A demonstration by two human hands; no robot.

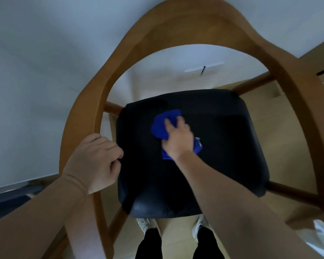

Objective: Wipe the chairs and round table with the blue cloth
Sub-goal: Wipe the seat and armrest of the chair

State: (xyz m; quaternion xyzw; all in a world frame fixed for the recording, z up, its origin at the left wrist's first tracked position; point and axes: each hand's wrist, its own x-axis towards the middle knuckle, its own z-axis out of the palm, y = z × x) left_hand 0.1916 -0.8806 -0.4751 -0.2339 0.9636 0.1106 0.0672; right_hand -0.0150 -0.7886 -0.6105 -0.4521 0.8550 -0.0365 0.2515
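The chair (176,30) is viewed from directly above, its curved wooden back and arm rail arching around the black padded seat (223,146). The blue cloth (160,126) is located on the seat, slightly left of the seat centre and toward its far edge. The cloth is pressed flat against the seat by the right hand (179,137), whose fingers are spread over it with the palm down; bunched cloth is visible on both sides of the hand. The left hand (94,161) is closed around the wooden rail at the left of the seat. Two light shoes (144,224) are seen on the pale floor (281,139) below the seat's near edge
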